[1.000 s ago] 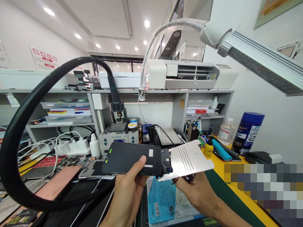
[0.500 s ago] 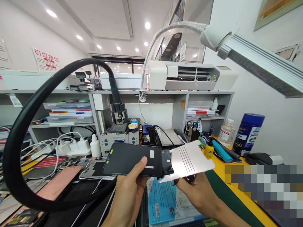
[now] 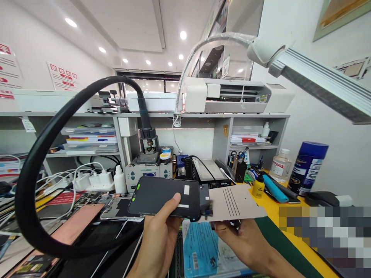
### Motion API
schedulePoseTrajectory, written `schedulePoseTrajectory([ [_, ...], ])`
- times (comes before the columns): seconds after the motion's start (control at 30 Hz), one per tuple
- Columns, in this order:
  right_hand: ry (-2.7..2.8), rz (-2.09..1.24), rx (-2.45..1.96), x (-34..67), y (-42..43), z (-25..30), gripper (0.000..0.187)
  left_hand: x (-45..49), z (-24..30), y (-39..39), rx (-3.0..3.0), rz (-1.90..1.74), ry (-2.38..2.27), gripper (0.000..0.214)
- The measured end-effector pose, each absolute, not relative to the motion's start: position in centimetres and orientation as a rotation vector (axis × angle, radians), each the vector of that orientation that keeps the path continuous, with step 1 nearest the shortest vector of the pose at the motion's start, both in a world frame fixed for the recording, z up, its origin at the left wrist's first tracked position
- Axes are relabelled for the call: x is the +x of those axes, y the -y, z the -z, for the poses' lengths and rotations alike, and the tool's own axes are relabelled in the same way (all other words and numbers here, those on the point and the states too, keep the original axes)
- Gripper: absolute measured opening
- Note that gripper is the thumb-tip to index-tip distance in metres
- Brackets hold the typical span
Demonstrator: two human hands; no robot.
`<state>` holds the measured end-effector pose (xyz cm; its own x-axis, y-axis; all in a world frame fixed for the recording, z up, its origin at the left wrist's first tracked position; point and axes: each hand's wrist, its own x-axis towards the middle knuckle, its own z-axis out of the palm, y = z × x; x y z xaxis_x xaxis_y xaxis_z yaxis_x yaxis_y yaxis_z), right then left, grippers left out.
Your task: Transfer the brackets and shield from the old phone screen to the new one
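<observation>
My left hand [image 3: 162, 227] grips a phone screen [image 3: 165, 197] by its lower edge, thumb lying on the dark back. Small white stickers and green marks show on that back. At its right end a short dark flex strip [image 3: 204, 197] meets a flat metal plate [image 3: 232, 202] with several dark parallel lines. Under the plate's near edge, my right hand [image 3: 240, 235] is closed round it; its fingertips are partly hidden, and something dark shows between them. Below both hands lies a blue and clear packet [image 3: 203, 247].
A thick black hose [image 3: 29, 185] loops across the left side. Phone parts, including a pinkish panel [image 3: 75, 227], cover the left bench. At right stand a yellow bottle [image 3: 257, 187], a clear bottle [image 3: 279, 166] and a blue spray can [image 3: 308, 168]. A lamp [image 3: 321, 81] hangs above.
The metal plate has tipped flatter and looks duller, its upper edge lower in view. The phone screen stays in my left hand. The whole view has shifted slightly.
</observation>
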<state>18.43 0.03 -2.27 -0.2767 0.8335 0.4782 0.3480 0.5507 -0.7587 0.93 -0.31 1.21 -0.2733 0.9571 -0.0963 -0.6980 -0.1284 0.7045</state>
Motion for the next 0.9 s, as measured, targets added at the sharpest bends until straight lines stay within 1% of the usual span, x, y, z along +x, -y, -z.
schedulePoseTrajectory([
  [0.17,1.831,-0.707,-1.027,19.0,-0.3,3.7,0.027,0.7,-1.1,0.2,0.441,-1.695,-0.784,0.045],
  [0.27,1.807,-0.741,-1.033,18.9,-0.2,3.9,0.034,0.5,-0.7,0.2,0.476,-1.708,-0.740,0.048],
  [0.33,1.765,-0.782,-1.053,18.7,-0.1,3.7,0.039,0.4,-0.6,0.2,0.498,-1.729,-0.709,0.052],
  [0.43,1.693,-0.822,-1.090,18.5,0.1,3.5,0.045,0.5,-0.7,0.4,0.506,-1.767,-0.696,0.063],
  [0.53,1.650,-0.809,-1.092,18.5,0.1,3.5,0.042,0.6,-0.9,0.7,0.521,-1.788,-0.670,0.069],
  [0.63,1.662,-0.770,-1.069,18.7,-0.4,3.6,0.033,0.6,-0.7,0.8,0.547,-1.783,-0.628,0.064],
  [0.7,1.705,-0.725,-1.047,19.0,-0.9,3.5,0.032,0.5,-0.5,0.8,0.569,-1.769,-0.650,0.060],
  [0.8,1.705,-0.629,-1.029,19.3,-1.7,3.1,0.035,0.2,-0.4,0.6,0.574,-1.743,-0.691,0.055],
  [0.9,1.581,-0.572,-1.034,19.5,-2.2,2.9,0.041,-0.1,-0.5,0.3,0.526,-1.780,-0.688,0.046],
])
